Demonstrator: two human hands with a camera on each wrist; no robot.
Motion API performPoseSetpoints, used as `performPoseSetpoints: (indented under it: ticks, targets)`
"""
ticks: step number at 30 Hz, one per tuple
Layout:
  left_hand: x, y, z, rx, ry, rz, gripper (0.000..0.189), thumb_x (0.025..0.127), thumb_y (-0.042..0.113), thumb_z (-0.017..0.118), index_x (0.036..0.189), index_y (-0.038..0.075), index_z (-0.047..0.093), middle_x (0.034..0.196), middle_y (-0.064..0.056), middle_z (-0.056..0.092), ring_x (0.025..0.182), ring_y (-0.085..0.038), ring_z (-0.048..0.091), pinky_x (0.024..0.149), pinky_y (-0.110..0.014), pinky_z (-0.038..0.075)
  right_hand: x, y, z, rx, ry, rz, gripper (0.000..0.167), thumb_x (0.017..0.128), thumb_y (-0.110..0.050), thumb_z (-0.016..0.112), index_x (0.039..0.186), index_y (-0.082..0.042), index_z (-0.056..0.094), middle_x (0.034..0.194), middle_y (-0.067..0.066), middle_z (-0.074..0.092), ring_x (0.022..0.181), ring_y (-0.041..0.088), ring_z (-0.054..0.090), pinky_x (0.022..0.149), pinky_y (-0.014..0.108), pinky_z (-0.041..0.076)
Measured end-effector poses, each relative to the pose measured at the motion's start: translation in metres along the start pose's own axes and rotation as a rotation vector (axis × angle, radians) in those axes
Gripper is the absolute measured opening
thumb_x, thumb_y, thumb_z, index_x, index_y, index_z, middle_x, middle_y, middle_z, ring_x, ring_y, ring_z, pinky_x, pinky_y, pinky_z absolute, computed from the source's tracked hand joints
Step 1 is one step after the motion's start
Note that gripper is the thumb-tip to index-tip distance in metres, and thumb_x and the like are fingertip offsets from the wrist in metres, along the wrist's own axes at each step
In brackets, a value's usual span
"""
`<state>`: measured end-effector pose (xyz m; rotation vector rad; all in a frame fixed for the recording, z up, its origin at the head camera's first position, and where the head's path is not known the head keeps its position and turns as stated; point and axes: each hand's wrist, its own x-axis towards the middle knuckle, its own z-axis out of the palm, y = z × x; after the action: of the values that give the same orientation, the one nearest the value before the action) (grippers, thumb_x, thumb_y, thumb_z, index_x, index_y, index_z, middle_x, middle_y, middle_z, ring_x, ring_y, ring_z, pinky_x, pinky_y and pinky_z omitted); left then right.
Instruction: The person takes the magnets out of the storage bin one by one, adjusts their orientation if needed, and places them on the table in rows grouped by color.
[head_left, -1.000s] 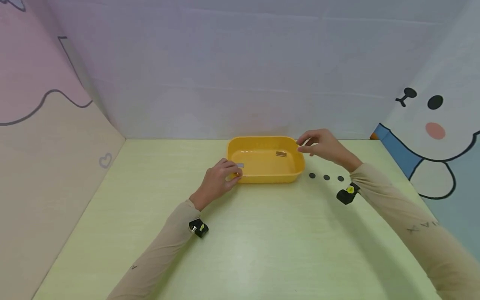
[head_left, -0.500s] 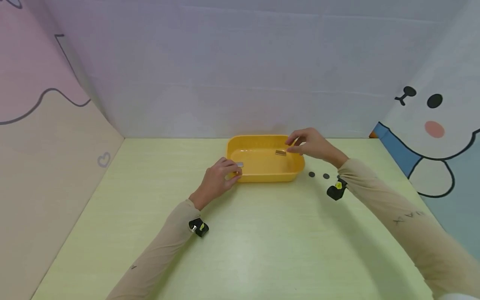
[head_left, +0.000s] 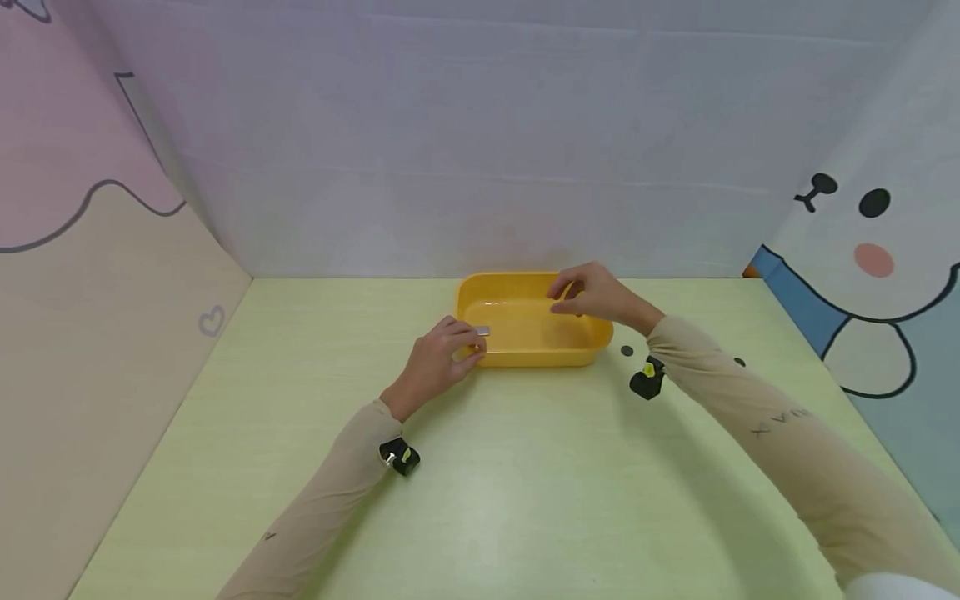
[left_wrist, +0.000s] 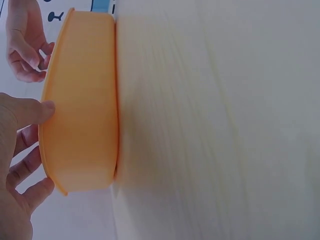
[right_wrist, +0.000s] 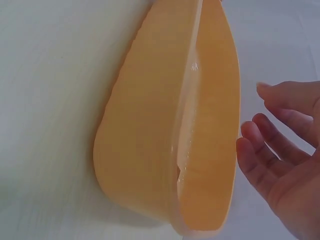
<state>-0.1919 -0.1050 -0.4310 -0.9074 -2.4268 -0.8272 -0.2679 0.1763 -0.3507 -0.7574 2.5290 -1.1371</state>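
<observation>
A shallow yellow plastic basin (head_left: 536, 359) stands on the table against the back wall. My left hand (head_left: 437, 357) holds its front left corner; in the left wrist view the thumb (left_wrist: 37, 111) lies on the outer wall and the fingers reach over the rim. Just by those fingers, a small silver rectangular piece (head_left: 482, 331) shows inside the basin. My right hand (head_left: 597, 295) hovers over the basin's right part, fingers loosely bent and nothing visible between them. In the right wrist view the thumb (right_wrist: 285, 95) is apart from the fingers. The brown piece seen earlier is hidden behind this hand.
Black round discs lie right of the basin, one near its corner (head_left: 627, 351) and another beyond the right sleeve (head_left: 739, 362). A pale cloth wall (head_left: 450, 167) rises directly behind the basin. Printed side panels border the pale green table (head_left: 525, 483).
My right hand has moved left from beside the basin's right rim to above its inside, covering the brown piece. The left hand keeps its hold on the basin's corner.
</observation>
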Motion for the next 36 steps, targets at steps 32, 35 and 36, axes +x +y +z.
performPoseSetpoints:
  ticks: [32,35,36]
  targets:
    - [-0.001,0.003,0.000,-0.033,0.009,-0.022,0.013,0.076,0.011,0.080,0.082,0.013,0.068,0.093,0.001,0.067,0.087,-0.017,0.053,0.070,-0.031,0.050,0.031,-0.010,0.043,0.033,-0.070,-0.011,0.026,0.083,-0.009,0.071,0.105,0.005,0.064,0.109,0.021,0.062,0.087,0.031,0.061,0.070,0.040,0.053]
    - [0.001,0.003,0.002,-0.033,0.002,-0.025,0.012,0.077,0.011,0.079,0.083,0.014,0.069,0.094,0.001,0.067,0.088,-0.016,0.053,0.071,-0.031,0.050,0.032,-0.010,0.046,0.037,-0.072,-0.006,0.026,0.083,-0.007,0.071,0.104,0.006,0.064,0.108,0.022,0.062,0.085,0.031,0.061,0.071,0.042,0.053]
    - [0.001,0.003,0.002,-0.030,0.000,-0.025,0.012,0.077,0.012,0.079,0.083,0.014,0.069,0.094,0.001,0.067,0.089,-0.016,0.053,0.071,-0.031,0.050,0.033,-0.010,0.047,0.037,-0.071,0.000,0.026,0.083,-0.007,0.071,0.104,0.005,0.065,0.108,0.022,0.062,0.085,0.031,0.061,0.071,0.042,0.053]
